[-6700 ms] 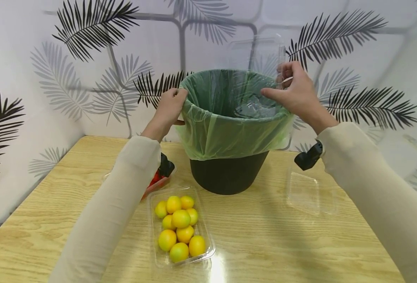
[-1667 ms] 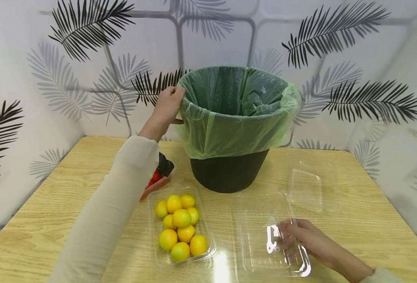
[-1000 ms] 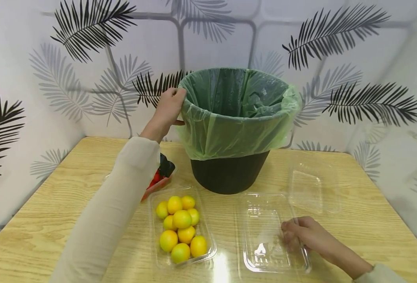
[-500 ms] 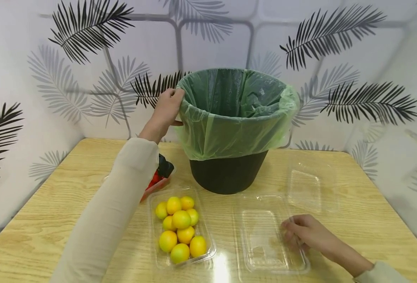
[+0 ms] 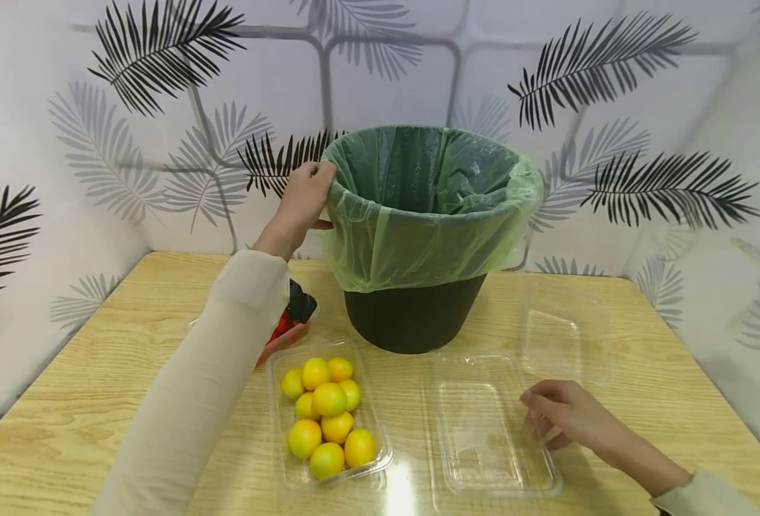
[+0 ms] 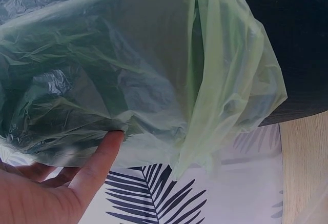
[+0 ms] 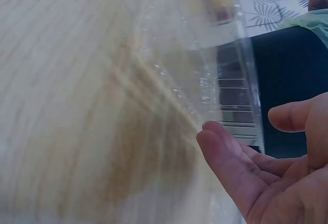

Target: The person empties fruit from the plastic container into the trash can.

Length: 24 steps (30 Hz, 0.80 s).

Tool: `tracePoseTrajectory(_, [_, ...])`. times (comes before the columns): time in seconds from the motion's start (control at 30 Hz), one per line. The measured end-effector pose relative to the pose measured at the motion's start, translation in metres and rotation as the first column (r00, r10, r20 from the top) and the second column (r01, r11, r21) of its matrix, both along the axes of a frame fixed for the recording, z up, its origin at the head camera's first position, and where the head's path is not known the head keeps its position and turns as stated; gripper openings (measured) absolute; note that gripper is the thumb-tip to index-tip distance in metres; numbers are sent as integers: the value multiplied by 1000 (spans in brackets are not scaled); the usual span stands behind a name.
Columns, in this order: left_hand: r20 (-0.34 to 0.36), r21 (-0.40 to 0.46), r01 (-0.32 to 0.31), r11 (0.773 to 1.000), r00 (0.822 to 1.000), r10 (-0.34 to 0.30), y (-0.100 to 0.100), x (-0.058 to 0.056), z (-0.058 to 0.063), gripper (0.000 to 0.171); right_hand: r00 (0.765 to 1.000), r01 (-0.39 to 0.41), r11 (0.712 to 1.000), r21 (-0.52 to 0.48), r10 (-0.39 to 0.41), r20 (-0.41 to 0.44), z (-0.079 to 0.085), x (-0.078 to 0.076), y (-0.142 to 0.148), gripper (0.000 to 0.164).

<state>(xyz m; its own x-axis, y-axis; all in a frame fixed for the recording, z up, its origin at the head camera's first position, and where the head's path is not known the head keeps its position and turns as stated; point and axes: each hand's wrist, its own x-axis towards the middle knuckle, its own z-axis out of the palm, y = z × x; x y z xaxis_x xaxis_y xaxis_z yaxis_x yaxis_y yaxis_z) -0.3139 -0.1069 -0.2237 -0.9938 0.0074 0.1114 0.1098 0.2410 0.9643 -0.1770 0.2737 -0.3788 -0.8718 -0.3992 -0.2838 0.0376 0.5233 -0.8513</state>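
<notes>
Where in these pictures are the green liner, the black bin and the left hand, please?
Green liner (image 5: 431, 251): head view, on its front overhang.
Black bin (image 5: 414, 319): head view, on its bare lower wall.
Left hand (image 5: 305, 198): head view, on the back of the hand.

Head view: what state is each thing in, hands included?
Bin, upright
Liner, open, folded over the bin's rim
Fruit tray, upright, holding yellow fruit
Near tray, no fruit in it, which way up unclear
Far tray, no fruit in it
Red tray, mostly hidden by the sleeve
Left hand, gripping the lined rim
Right hand, thumb and fingers apart, at the near tray's edge
</notes>
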Motion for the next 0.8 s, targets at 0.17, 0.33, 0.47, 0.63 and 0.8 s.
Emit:
tracePoseTrajectory(0.17, [1, 9, 4, 1000, 1000, -4, 0, 0, -1, 47, 1000, 8, 1000, -8, -9, -7, 9, -3, 2, 44])
tracePoseTrajectory(0.33, [4, 4, 5, 1000, 1000, -5, 0, 0, 0, 46, 999, 21, 999, 25, -19, -49, 17, -4, 3, 44])
tracePoseTrajectory(0.47, [2, -7, 2, 1000, 1000, -2, 0, 1, 1, 45, 996, 77, 996, 50, -75, -46, 26, -6, 1, 44])
tracePoseTrajectory(0.63, [4, -15, 4, 1000, 1000, -4, 0, 1, 1, 47, 991, 130, 990, 50, -128, -42, 41, -12, -2, 44])
tracePoseTrajectory(0.8, [2, -14, 6, 1000, 1000, -6, 0, 0, 1, 46, 988, 147, 988, 46, -144, -60, 55, -21, -5, 43])
